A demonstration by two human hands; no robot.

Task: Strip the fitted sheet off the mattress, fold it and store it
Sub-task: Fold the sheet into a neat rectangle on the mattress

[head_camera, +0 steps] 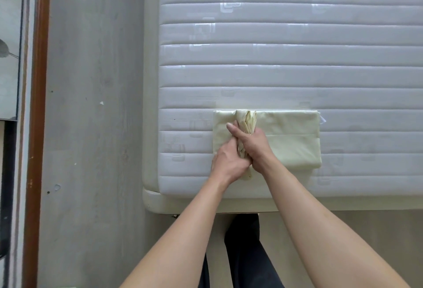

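Sheet [293, 141], pale yellow and folded into a flat rectangle, lies on the bare mattress [286, 59] near its front edge. Left hand [230, 163] and right hand [254, 144] touch side by side, both closed around a bunched ridge of the fabric. Fingertips are buried in the folds. Mattress runs off the frame's right and top.

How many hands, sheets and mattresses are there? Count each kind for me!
Hands: 2, the left hand and the right hand, both gripping the bunched part of the sheet
Sheets: 1, the pale yellow folded sheet
Mattresses: 1, the white mattress
Total: 4
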